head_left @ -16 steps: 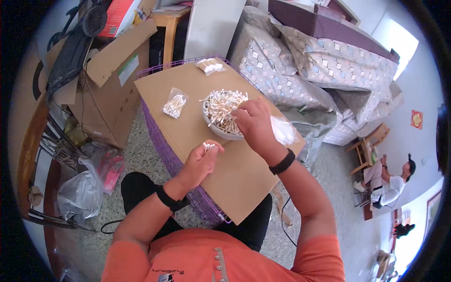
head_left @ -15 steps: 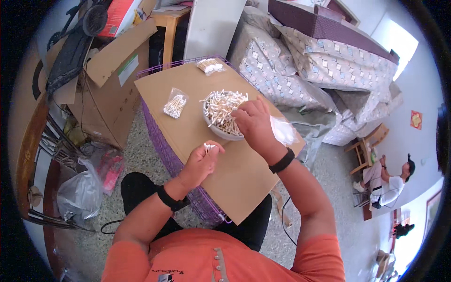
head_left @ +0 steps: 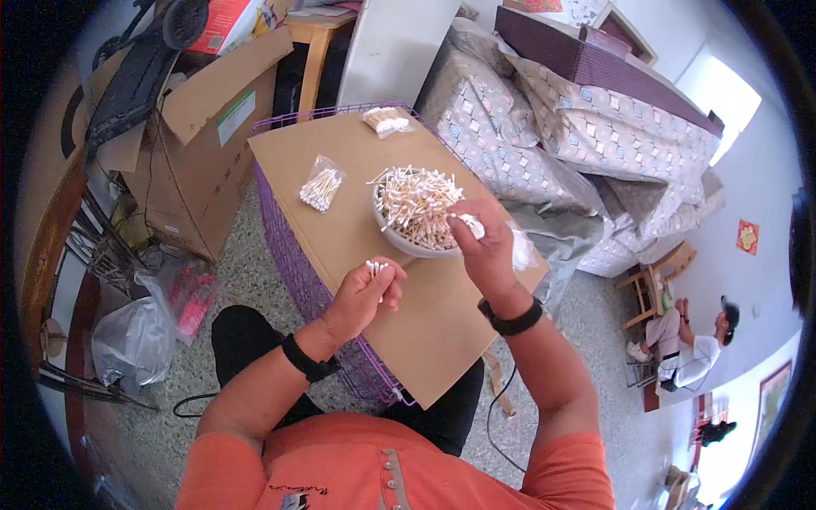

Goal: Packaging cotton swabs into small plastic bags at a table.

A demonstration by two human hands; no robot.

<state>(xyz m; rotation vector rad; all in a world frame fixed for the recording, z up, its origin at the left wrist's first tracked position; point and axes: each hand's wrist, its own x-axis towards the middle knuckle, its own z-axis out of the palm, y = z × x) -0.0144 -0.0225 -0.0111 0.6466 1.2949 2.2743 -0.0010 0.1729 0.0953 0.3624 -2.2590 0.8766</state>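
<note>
Beyond both hands, at the far edge of the flat brown cardboard sheet [head_left: 425, 314] that serves as a desk, lies a small clear bag of cotton swabs [head_left: 387, 120]; a second clear plastic bag of swabs [head_left: 321, 186] lies ahead of the left hand, well apart from it. The cardboard rests on a purple wire cage [head_left: 293, 263] whose bars show along the edge under the left wrist. Out past the left hand stands a large open cardboard box [head_left: 204, 136], and lower on that side a crumpled clear plastic sack [head_left: 132, 340] sits on the speckled floor. Past the right hand a patterned quilted mattress [head_left: 586, 127] is piled up, and far off to the right a person sits on a low wooden chair [head_left: 654, 280]. Nothing lies between the two hands but bare cardboard.

The round white bowl [head_left: 408, 242] heaped with wooden-stemmed cotton swabs [head_left: 416, 200] stands just ahead of the hands — its near rim is close in front of the left hand's fingers and partly under the right. The left hand [head_left: 361, 293] is curled shut around a small bundle of swabs [head_left: 374, 267], white tips sticking up above the fingers. The right hand [head_left: 480, 246] hovers over the bowl's right rim, fingertips pinched together on something white — what exactly it is I cannot tell. A thin clear bag [head_left: 520, 251] lies just beside that hand on its outer side
</note>
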